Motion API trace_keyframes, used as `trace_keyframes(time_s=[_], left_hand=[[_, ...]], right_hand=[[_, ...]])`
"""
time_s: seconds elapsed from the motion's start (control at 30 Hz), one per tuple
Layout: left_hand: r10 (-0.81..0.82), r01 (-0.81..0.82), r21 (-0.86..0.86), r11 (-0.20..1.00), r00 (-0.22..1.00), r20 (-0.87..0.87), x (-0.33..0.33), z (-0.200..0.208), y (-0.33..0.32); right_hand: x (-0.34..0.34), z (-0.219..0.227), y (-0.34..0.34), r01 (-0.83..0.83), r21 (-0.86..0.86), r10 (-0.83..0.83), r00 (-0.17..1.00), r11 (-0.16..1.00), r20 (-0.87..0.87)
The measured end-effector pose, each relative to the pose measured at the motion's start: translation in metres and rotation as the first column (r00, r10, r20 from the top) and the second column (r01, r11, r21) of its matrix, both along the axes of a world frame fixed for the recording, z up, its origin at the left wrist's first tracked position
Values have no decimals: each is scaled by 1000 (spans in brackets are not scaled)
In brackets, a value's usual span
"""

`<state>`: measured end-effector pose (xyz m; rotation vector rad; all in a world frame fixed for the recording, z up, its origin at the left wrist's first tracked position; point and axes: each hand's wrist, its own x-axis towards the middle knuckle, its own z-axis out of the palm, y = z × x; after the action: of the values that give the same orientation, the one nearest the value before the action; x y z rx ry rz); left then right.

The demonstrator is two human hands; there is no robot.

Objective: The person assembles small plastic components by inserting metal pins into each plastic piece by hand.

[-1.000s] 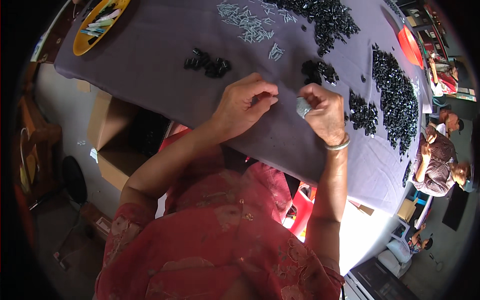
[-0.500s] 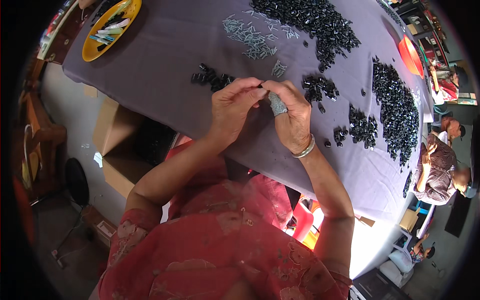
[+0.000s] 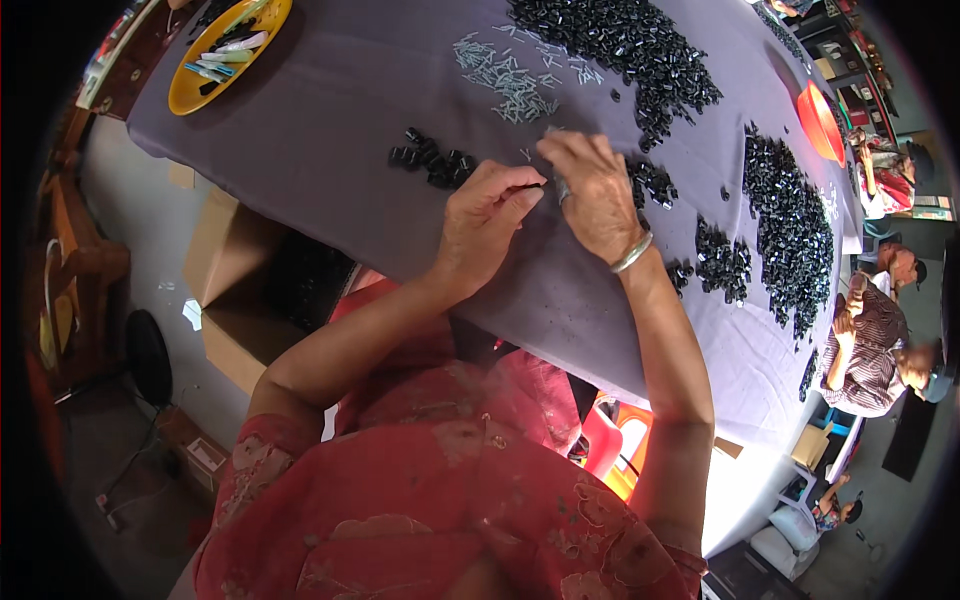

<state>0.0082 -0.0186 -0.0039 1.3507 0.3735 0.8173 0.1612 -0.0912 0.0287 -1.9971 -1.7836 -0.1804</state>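
Note:
My left hand (image 3: pixel 480 220) is closed in a pinch, with a small black piece (image 3: pixel 536 186) between thumb and fingertips. To its right, my right hand (image 3: pixel 598 195) reaches over the cloth, palm down, its fingers stretched forward and slightly blurred. A grey speckled covering (image 3: pixel 562 188) shows at its thumb side. Under and beside those fingertips lie a few small silver pins (image 3: pixel 526 154), partly hidden. Left of my left hand is a cluster of black pieces (image 3: pixel 432 160); another small black cluster (image 3: pixel 655 182) is partly behind my right hand.
Farther back are a scatter of silver pins (image 3: pixel 510 85) and a large black heap (image 3: pixel 630 50). More black pieces (image 3: pixel 790 230) spread at right, near a red bowl (image 3: pixel 820 120). A yellow tray (image 3: pixel 185 95) stands far left; an open carton (image 3: pixel 225 240) is below the table edge. Other people sit at right.
My right hand has left my left hand's fingertips and moved forward and right, over the small pins. My left hand keeps its pinch and has shifted slightly right.

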Motion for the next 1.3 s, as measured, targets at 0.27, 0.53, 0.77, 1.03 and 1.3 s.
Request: trace_keyframes(time_s=[0.27, 0.53, 0.77, 1.03, 1.3], left_hand=[[0, 10, -139, 990, 997, 78, -3, 1, 3], [21, -3, -231, 973, 997, 75, -2, -1, 5], [17, 6, -232, 973, 995, 94, -2, -1, 3], [-88, 89, -69, 994, 996, 16, -2, 1, 1], [-83, 80, -63, 995, 996, -43, -1, 6, 2]], right_hand=[[14, -3, -7, 203, 171, -97, 870, 964, -484], [17, 0, -3, 167, 173, -120, 959, 971, -256], [19, -4, 5, 141, 65, -135, 987, 988, -91], [19, -5, -9, 120, 76, -116, 992, 990, -52], [-1, 17, -18, 23, 68, 34, 682, 997, -731]])
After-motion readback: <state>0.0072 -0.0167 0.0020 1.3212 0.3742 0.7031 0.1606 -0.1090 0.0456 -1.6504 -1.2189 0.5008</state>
